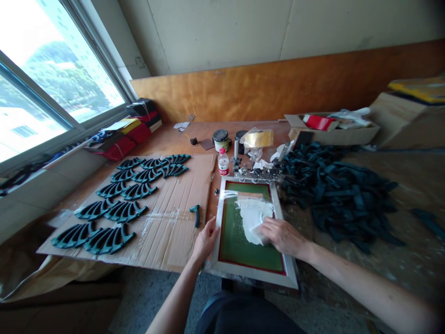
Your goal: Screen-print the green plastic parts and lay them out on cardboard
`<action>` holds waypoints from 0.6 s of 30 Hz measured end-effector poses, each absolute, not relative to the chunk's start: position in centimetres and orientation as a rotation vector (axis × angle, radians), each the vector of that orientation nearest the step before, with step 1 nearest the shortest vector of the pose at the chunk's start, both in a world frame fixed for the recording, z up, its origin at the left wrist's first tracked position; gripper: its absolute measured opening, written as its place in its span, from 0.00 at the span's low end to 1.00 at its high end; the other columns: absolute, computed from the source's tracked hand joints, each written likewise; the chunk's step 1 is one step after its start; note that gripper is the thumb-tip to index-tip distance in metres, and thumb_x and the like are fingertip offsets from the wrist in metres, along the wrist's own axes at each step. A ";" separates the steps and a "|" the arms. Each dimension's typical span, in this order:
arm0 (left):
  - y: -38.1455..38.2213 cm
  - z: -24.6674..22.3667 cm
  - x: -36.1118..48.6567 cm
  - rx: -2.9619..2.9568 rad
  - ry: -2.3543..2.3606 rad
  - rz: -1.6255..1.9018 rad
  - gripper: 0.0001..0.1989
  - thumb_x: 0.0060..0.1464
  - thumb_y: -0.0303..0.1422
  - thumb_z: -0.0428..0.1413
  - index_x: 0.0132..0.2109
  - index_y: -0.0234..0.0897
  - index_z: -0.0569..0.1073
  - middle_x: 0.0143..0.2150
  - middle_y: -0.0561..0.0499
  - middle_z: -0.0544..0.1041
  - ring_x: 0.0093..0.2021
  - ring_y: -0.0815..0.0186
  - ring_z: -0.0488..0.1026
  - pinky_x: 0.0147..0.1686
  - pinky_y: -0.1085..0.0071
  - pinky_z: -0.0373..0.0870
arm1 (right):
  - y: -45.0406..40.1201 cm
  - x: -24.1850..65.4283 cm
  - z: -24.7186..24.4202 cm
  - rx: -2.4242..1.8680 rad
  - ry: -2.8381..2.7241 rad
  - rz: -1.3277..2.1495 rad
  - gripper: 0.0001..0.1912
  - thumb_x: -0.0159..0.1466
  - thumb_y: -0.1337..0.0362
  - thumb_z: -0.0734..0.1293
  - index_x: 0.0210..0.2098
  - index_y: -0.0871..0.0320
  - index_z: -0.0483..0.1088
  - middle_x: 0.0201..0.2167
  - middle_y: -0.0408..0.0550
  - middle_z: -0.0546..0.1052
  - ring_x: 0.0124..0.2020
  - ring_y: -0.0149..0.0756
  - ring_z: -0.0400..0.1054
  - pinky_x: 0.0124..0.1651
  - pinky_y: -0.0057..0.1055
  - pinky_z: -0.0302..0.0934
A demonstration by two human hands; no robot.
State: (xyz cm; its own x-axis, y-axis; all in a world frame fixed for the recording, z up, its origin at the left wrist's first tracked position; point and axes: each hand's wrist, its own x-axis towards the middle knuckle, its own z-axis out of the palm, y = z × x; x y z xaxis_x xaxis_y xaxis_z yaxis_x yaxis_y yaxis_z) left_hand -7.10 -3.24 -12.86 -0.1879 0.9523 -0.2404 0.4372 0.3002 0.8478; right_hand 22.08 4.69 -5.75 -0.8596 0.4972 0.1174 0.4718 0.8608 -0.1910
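A screen printing frame (290,273) with green mesh and pale borders lies before me at the table edge. My left hand (207,239) grips its left border with fingers closed. My right hand (280,235) is closed over the mesh, pressing a whitish, blurred piece that I cannot make out. Around those fingers spreads a white patch (251,215), paste or cloth, I cannot tell which. A tan strip (249,195) lies at the patch's far end. Metal clamps (257,174) stand at the far end of the frame. One dark green T-shaped part (196,215) lies left of my left hand.
Fanned rows of dark green parts (125,211) cover the left of a cardboard sheet (174,232). A heap of similar parts (340,195) lies right. Beyond the frame stand a bottle (223,164), a tin (220,140) and yellow tape (257,138). An open carton (340,135) sits back right.
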 end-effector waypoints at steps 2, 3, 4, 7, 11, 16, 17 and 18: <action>-3.3 -12.9 -7.1 1.243 1.758 0.839 0.27 0.57 0.43 0.49 0.60 0.36 0.66 0.43 0.46 0.80 0.41 0.61 0.76 0.42 0.70 0.69 | 4.7 22.6 -5.3 -0.689 -2.919 0.312 0.08 0.58 0.75 0.62 0.28 0.57 0.67 0.29 0.45 0.73 0.34 0.36 0.64 0.35 0.30 0.56; -3.3 -12.9 -7.0 1.232 1.751 0.854 0.26 0.57 0.43 0.49 0.60 0.36 0.67 0.42 0.46 0.80 0.40 0.61 0.76 0.42 0.69 0.69 | 4.9 22.6 -5.2 -0.719 -2.908 0.322 0.07 0.57 0.75 0.63 0.28 0.57 0.67 0.28 0.44 0.72 0.34 0.36 0.64 0.34 0.30 0.56; -3.3 -13.0 -7.0 1.215 1.744 0.870 0.26 0.57 0.43 0.50 0.59 0.36 0.67 0.41 0.47 0.80 0.40 0.61 0.76 0.42 0.69 0.69 | 5.0 22.5 -5.2 -0.773 -2.873 0.300 0.07 0.58 0.74 0.63 0.28 0.57 0.67 0.28 0.44 0.72 0.34 0.36 0.64 0.34 0.30 0.56; -3.4 -12.9 -7.0 1.129 1.719 0.920 0.27 0.56 0.44 0.52 0.59 0.37 0.68 0.37 0.47 0.80 0.37 0.61 0.75 0.40 0.68 0.70 | 4.3 22.1 -6.4 -0.829 -2.722 0.094 0.08 0.61 0.75 0.60 0.32 0.59 0.69 0.30 0.48 0.73 0.36 0.38 0.64 0.37 0.32 0.58; -3.5 -12.8 -6.9 1.047 1.688 0.937 0.28 0.54 0.45 0.54 0.59 0.37 0.67 0.33 0.49 0.79 0.34 0.62 0.75 0.35 0.69 0.70 | 3.2 22.5 -7.6 -0.698 -2.722 0.140 0.10 0.62 0.74 0.59 0.35 0.59 0.71 0.32 0.49 0.74 0.38 0.39 0.66 0.40 0.32 0.61; -3.3 -10.6 -7.0 0.991 1.587 0.965 0.35 0.50 0.48 0.57 0.62 0.36 0.64 0.31 0.51 0.77 0.31 0.64 0.73 0.30 0.72 0.68 | 7.7 21.4 -4.5 -1.054 -2.590 0.299 0.17 0.62 0.63 0.67 0.51 0.52 0.68 0.40 0.45 0.75 0.40 0.37 0.69 0.42 0.30 0.63; -3.3 -9.6 -7.1 0.970 1.551 0.970 0.37 0.49 0.48 0.58 0.63 0.37 0.63 0.30 0.51 0.77 0.30 0.65 0.72 0.29 0.72 0.67 | 9.1 21.1 -3.6 -1.149 -2.547 0.261 0.23 0.62 0.61 0.67 0.56 0.50 0.65 0.40 0.45 0.75 0.39 0.37 0.70 0.41 0.30 0.63; -3.2 -8.5 -7.1 0.949 1.515 0.976 0.38 0.48 0.49 0.58 0.63 0.37 0.62 0.30 0.52 0.76 0.28 0.66 0.72 0.28 0.73 0.67 | 10.4 20.9 -2.7 -1.240 -2.509 0.207 0.27 0.61 0.59 0.68 0.59 0.47 0.62 0.40 0.44 0.75 0.38 0.37 0.70 0.38 0.30 0.63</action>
State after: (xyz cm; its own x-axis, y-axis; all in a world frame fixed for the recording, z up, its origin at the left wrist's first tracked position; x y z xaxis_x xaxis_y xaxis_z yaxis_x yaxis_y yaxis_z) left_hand -7.13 -3.24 -8.49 -0.1350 0.9303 -0.3411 0.0744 0.3528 0.9327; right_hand 20.95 10.36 -2.68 -0.5645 0.7925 0.2309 0.7440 0.6096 -0.2736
